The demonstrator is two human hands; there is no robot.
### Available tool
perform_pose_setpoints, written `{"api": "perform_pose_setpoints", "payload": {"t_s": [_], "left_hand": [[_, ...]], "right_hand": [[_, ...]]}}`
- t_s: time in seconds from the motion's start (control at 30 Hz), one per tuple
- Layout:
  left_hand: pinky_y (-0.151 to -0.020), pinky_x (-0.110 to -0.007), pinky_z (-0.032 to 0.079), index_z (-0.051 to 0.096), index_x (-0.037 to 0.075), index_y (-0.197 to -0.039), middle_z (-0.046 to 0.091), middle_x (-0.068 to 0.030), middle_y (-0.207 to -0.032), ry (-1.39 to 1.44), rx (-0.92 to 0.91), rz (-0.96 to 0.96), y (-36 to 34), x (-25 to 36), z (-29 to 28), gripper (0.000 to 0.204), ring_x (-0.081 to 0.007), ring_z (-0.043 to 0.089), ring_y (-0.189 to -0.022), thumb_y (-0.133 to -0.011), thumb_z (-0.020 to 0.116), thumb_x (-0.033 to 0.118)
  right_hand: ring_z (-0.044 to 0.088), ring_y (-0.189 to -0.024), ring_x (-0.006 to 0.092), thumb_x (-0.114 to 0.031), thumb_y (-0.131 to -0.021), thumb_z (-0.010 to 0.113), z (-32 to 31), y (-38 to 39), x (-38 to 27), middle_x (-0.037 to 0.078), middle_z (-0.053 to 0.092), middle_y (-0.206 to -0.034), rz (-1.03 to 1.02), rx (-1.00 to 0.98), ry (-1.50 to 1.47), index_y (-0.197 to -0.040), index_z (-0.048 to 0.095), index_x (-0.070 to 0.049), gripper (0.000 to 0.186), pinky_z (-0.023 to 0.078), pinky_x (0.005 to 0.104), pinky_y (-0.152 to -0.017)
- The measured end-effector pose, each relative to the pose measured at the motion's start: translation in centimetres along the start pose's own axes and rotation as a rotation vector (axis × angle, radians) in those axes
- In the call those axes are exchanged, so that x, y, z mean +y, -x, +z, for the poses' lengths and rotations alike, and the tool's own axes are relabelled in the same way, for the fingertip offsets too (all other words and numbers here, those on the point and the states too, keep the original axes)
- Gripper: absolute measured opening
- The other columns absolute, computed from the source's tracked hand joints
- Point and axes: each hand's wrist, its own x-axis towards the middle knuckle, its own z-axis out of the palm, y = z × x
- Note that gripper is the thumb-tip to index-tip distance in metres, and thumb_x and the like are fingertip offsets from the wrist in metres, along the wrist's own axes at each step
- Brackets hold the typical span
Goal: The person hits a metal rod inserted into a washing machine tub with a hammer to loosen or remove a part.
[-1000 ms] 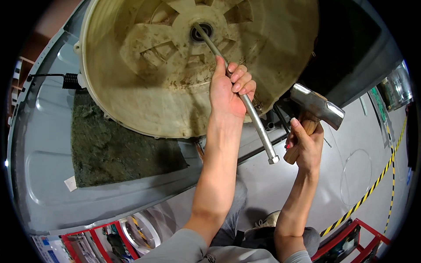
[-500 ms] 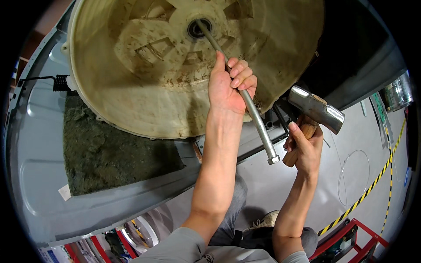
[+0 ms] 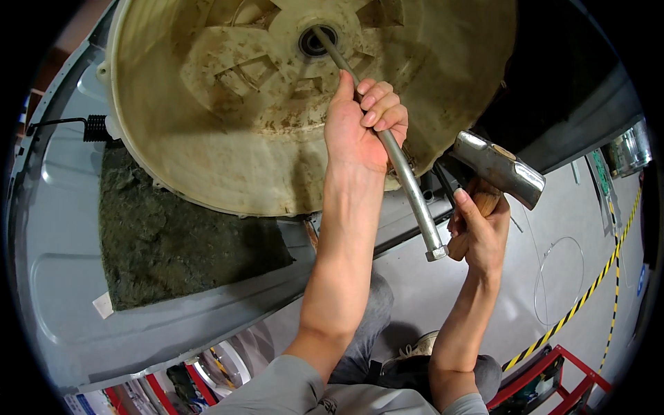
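The left hand [image 3: 364, 128] is clamped round a rod [image 3: 409, 181], the right hand [image 3: 488, 238] round a hammer [image 3: 503, 168]. Grey panel [image 3: 63, 218], nine o'clock; striped tape [image 3: 588, 293] on pale floor [image 3: 515, 304], four o'clock.

Large round cream plastic tub [image 3: 228, 162]: upper rim out of frame. Straight silver metal rod [image 3: 418, 207]: part of shaft hidden by left hand [image 3: 358, 131], in front of the tub. Wood-handled steel hammer [image 3: 499, 169], right of the tub: handle partly covered by right hand [image 3: 485, 235].
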Motion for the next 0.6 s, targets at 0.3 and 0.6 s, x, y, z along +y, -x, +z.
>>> {"api": "perform_pose_setpoints", "payload": {"t_s": [0.3,0.6], "left_hand": [[-0.035,-0.020,0.024,0.035,0.006,-0.065,0.032,-0.0005,-0.051,-0.035,0.096,0.045,-0.6,-0.2,1.4,0.040,-0.0083,0.028,-0.037,-0.090,0.026,0.036],[-0.036,-0.020,0.025,0.034,0.009,-0.063,0.031,0.0024,-0.047,-0.118,0.244,0.076,-1.7,-1.5,3.3,0.042,-0.0072,0.028,-0.036,-0.090,0.025,0.039]], "right_hand": [[0.045,-0.043,0.0098,-0.007,-0.071,0.063,0.7,1.1,-2.1,0.005,0.048,-0.064,-0.103,0.089,-0.022,-0.088,0.044,0.003,0.027,0.036,0.0204,-0.036],[0.039,-0.040,0.0089,-0.008,-0.079,0.054,0.0,6.8,-2.3,0.006,0.045,-0.059,-0.404,0.206,-0.131,-0.089,0.043,0.006,0.021,0.033,0.0191,-0.033]]}}
